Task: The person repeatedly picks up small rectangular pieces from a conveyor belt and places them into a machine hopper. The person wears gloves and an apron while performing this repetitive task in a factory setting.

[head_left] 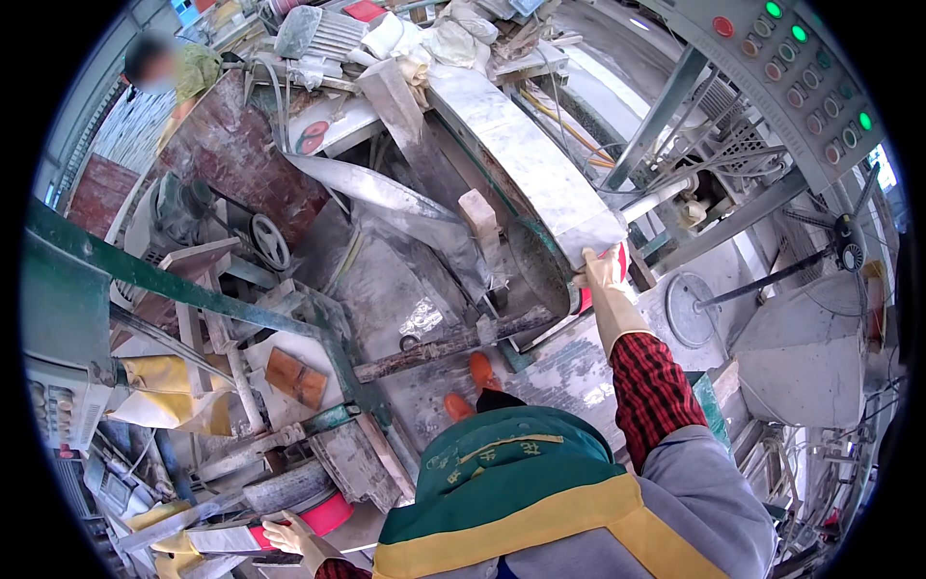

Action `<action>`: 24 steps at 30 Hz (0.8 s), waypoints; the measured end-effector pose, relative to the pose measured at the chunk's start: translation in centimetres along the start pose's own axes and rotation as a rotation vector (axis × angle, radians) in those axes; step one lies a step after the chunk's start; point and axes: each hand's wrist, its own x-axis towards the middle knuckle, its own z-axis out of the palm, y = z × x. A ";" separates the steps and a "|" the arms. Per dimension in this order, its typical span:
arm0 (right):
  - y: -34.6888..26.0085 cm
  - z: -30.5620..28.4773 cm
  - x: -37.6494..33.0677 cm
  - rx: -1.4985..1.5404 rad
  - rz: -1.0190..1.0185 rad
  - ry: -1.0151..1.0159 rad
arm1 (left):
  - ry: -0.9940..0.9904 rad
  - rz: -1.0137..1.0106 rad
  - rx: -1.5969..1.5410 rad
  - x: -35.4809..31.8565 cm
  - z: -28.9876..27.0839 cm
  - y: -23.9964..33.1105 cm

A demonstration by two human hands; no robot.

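Observation:
My right hand (pixel 606 280), in a cream glove with a red cuff, grips the near end of a long white-grey stone slab (pixel 521 145). The slab lies on the machine bed and runs away to the upper left. Just left of that hand sits a dark circular saw blade (pixel 535 270) under its guard. My left hand (pixel 289 534), also gloved, is low at the left and closed around a dark handle (pixel 275 557) beside a pink round part (pixel 328 513). My orange shoes (pixel 482 372) show below, on the dusty floor.
A grey control panel (pixel 791 58) with green and red buttons hangs at the upper right, above a handwheel (pixel 849 253). Brown stone slabs (pixel 241 154) lean at the upper left near another person (pixel 154 77). A green steel beam (pixel 145 275) crosses the left side.

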 end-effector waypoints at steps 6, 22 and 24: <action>-2.1 -0.8 -1.4 -0.037 0.026 -0.150 | 0.028 0.015 -0.026 -0.1 0.8 -0.3; -4.9 -2.0 -8.5 -0.585 -0.974 0.199 | 0.142 0.005 -0.104 0.6 -3.7 0.0; -5.6 -1.3 -8.5 -0.827 -0.934 0.138 | -0.057 0.056 -0.035 2.8 -2.2 -1.4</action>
